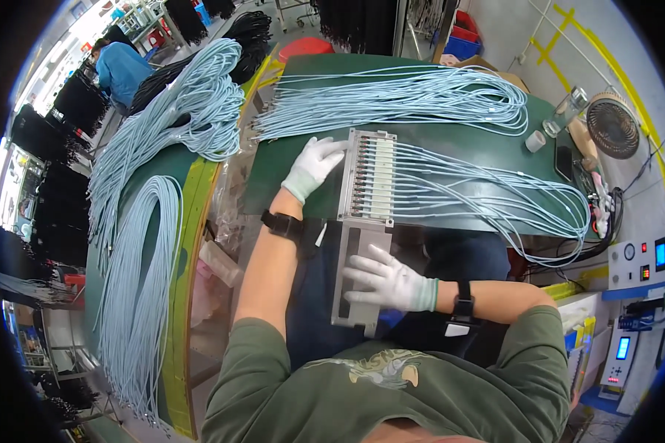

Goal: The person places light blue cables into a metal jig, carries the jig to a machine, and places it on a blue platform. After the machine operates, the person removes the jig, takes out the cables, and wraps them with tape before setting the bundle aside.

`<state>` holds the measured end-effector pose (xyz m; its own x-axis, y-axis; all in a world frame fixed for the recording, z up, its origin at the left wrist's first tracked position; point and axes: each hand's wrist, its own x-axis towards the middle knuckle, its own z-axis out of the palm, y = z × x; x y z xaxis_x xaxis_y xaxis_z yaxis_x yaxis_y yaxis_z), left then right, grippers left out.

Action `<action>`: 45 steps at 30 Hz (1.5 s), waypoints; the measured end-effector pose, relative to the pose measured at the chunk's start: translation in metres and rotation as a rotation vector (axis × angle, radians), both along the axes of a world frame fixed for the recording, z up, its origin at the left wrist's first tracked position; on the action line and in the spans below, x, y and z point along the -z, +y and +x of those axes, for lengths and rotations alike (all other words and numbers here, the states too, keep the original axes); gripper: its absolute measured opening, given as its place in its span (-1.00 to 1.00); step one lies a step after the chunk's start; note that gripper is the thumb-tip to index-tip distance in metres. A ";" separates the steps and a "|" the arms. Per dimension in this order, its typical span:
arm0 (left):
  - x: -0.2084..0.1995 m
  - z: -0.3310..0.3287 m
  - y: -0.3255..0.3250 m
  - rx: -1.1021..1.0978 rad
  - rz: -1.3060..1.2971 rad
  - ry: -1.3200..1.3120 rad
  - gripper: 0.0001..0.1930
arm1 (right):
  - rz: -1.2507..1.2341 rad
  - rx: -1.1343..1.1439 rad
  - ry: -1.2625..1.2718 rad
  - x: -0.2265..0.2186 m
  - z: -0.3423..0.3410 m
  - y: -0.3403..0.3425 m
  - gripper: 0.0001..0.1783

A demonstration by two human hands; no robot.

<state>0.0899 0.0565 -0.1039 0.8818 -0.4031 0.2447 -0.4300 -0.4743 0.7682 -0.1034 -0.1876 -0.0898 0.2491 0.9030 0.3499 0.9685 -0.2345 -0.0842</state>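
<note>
Green worktop (451,139) is overlaid with pale blue cabling, and more is heaped to the left in a crowded workroom.

Both hands are gloved in white. The right hand (394,282) is laid, fingers spread wide, over the lower part of a long metal fixture (366,218), which is set at the worktop's near edge and reaches out over the lap. The left hand (319,164) is held at the fixture's upper left edge, fingers forward and fairly close together; whether anything is pinched cannot be told.

In the fixture's upper part, a row of cable ends is seated side by side, and the cables (488,193) are looped away to the right. By appearance the row is filled, so loading is judged done for this set; whether the ends have been worked on cannot be made out. Outside the fixture, a bundle (391,100) is laid along the far side of the worktop; whether it is finished or waiting is not shown.

Farther right, a cup (536,141), a bottle (567,111), a phone (563,162) and a fan (613,127) are grouped, with control boxes (635,264) placed below. To the left, hanks (137,295) are draped on a yellow-edged side table (188,310). Beyond, a red stool (305,47) and a co-worker in blue (123,72) are seen among racks of black cabling.
</note>
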 end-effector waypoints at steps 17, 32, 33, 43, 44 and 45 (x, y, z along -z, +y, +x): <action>0.021 0.007 0.010 -0.031 0.053 -0.152 -0.67 | 0.273 0.774 0.112 -0.043 0.135 -0.020 -0.73; -0.008 0.036 -0.010 0.242 -0.233 0.326 -0.60 | 1.010 0.622 1.061 -0.014 -0.002 -0.057 -0.80; -0.005 0.042 -0.009 0.224 -0.229 0.320 -0.59 | 1.001 0.689 1.218 -0.016 -0.012 -0.070 -0.77; 0.003 0.056 0.003 0.148 -0.163 0.230 -0.56 | 1.246 0.421 1.529 0.021 -0.029 -0.108 -0.58; 0.002 0.056 0.002 0.150 -0.160 0.229 -0.56 | 1.242 0.404 1.538 0.022 -0.030 -0.109 -0.58; 0.001 0.056 0.001 0.138 -0.164 0.259 -0.56 | 1.237 0.387 1.546 0.022 -0.032 -0.109 -0.57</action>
<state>0.1463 0.0573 -0.1050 0.8632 -0.4965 0.0914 -0.2622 -0.2861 0.9216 -0.1349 -0.2969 -0.1123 0.9732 0.2269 -0.0379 -0.1398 0.4523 -0.8808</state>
